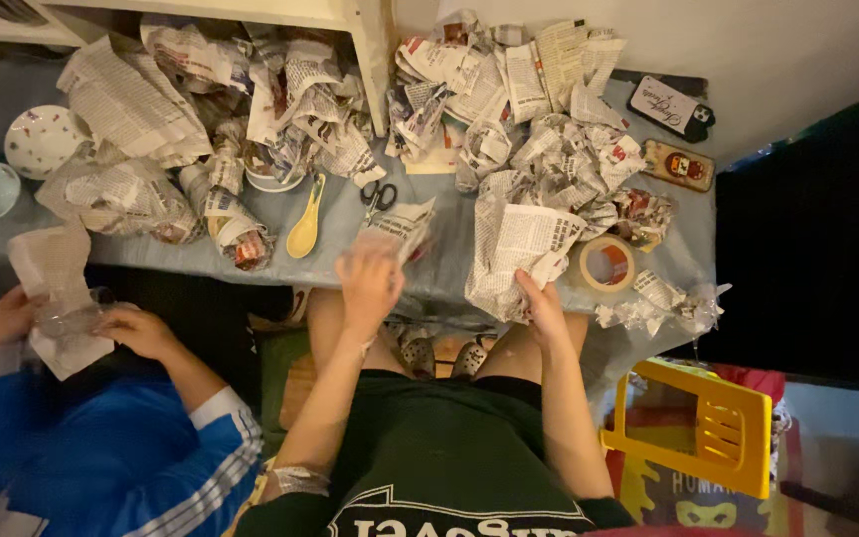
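While the left hand (370,283) grips a small blurred newspaper piece (402,227) and the right hand (542,303) pinches a newspaper sheet (519,254) at the table (449,264) edge, several wrapped bundles (236,224) lie finished, with two bowls (12,164) apparently unwrapped.

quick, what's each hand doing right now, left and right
Left hand: closed on a crumpled piece of newspaper, lifted over the table edge.
Right hand: gripping the lower edge of a newspaper sheet lying on the table.

dim warm light, dark right edge, left hand (370,283) perhaps motion-blurred.
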